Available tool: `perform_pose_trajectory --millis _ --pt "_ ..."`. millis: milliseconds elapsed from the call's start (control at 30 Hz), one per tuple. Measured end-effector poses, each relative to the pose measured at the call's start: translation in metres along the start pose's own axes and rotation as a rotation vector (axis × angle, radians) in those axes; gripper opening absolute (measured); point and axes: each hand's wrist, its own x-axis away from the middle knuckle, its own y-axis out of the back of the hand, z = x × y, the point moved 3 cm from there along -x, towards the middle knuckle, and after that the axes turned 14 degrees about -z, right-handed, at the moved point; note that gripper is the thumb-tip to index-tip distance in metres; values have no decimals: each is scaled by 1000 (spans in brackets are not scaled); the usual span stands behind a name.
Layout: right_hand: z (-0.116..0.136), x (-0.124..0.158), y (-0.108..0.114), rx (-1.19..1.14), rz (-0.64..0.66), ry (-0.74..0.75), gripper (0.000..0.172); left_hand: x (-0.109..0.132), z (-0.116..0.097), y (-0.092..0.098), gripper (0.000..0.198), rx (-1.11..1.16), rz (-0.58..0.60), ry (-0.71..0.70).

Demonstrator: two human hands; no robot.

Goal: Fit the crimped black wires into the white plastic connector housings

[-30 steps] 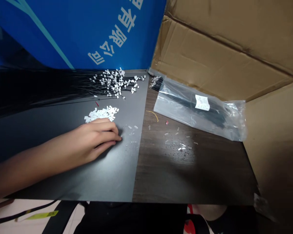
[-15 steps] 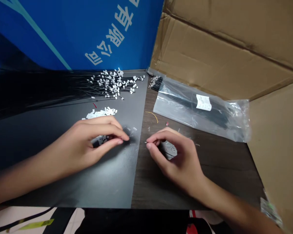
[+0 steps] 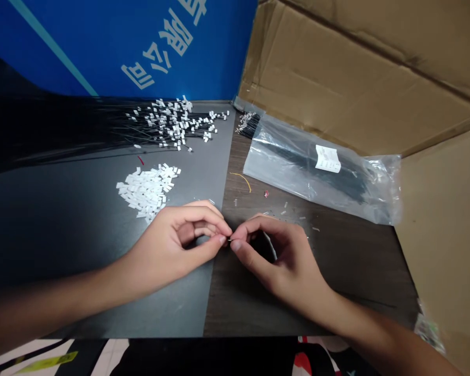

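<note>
My left hand (image 3: 196, 235) and my right hand (image 3: 276, 248) meet fingertip to fingertip over the seam between the grey and dark wooden surfaces. The right thumb and index finger pinch a thin black wire (image 3: 370, 301), whose far part shows past the right forearm. Its small shiny tip (image 3: 230, 239) pokes out toward the left fingers. My left thumb and index finger are pinched together; whatever lies between them is hidden. Left of that hand is a pile of small white connectors (image 3: 147, 190).
Black wires with white connectors (image 3: 176, 125) lie along the blue panel (image 3: 102, 47). A clear bag of black wires (image 3: 297, 169) rests against the cardboard (image 3: 337, 94). A yellow wire piece (image 3: 242, 181), a red scrap (image 3: 266, 194) and small clear bits are scattered around.
My left hand has moved right from beside the connector pile, closing its fingertips against those of the right hand. The pile is now uncovered. The whole view has shifted slightly.
</note>
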Motion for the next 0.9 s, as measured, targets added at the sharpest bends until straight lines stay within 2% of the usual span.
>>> perform_pose_trajectory --millis 133,267,533,700,800,900 --pt "-1 -1 1 -91 94 -232 14 0 1 1 14 19 30 -25" --pt "1 -3 2 -136 107 -311 22 1 3 1 17 38 39 -25" --pt "2 -1 3 -59 102 -273 25 5 -3 2 18 -20 14 39" --pt "0 -1 2 -50 94 -246 17 5 -2 2 15 -22 -5 75" --pt "1 0 2 0 69 -142 10 5 0 1 13 -29 4 96" --pt "3 2 2 79 41 34 11 5 0 2 12 -25 -10 74"
